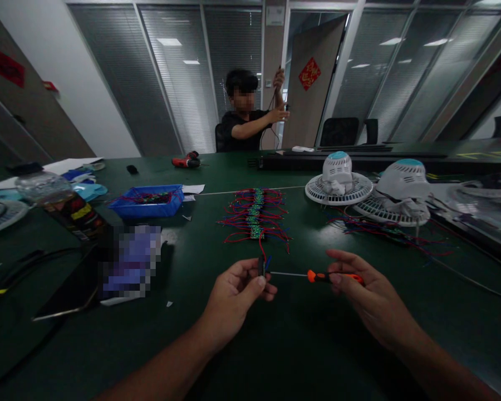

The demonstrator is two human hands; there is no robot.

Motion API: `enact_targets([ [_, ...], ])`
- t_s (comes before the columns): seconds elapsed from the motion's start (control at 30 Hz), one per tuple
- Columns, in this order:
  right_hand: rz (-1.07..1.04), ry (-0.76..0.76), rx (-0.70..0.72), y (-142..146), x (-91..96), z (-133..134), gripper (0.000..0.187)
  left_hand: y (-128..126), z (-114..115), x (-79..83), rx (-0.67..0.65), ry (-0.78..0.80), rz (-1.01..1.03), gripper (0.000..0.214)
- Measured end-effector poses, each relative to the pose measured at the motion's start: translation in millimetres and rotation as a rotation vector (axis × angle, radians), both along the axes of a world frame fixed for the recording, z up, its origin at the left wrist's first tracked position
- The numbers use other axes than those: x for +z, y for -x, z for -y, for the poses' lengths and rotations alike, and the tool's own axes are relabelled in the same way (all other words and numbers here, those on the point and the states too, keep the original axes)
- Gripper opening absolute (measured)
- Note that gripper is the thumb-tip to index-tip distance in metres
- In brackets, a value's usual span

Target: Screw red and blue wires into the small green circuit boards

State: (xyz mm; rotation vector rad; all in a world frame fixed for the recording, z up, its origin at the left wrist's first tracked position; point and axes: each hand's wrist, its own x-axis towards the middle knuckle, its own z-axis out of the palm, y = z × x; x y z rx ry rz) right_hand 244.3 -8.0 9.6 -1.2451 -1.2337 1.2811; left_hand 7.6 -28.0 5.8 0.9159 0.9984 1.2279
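Observation:
My left hand (pixel 237 292) pinches a small dark part (pixel 261 265) with red and blue wires, held just above the dark green table (pixel 300 334). My right hand (pixel 365 292) grips an orange-handled screwdriver (pixel 332 276); its thin shaft points left and its tip meets the small part. Just beyond my hands lies a row of small green circuit boards with red and blue wires (pixel 254 214).
A blue tray (pixel 148 201) of wired parts sits at the left, beside a bottle (pixel 58 197) and a phone (pixel 73 289). Two white fan units (pixel 338 178) lie at the right with loose wires (pixel 376 231). A person (pixel 250 114) sits across the table, holding a cable.

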Motion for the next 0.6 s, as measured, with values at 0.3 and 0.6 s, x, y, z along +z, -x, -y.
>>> enact_targets([
  [0.3, 0.058, 0.112, 0.052, 2, 3.0, 3, 0.05, 1, 1, -1.3, 0.0, -0.005, 0.008, 0.041],
  [0.6, 0.099, 0.191, 0.021, 7, 9.9, 3, 0.057, 1, 1, 0.3, 0.005, -0.002, 0.001, 0.04],
])
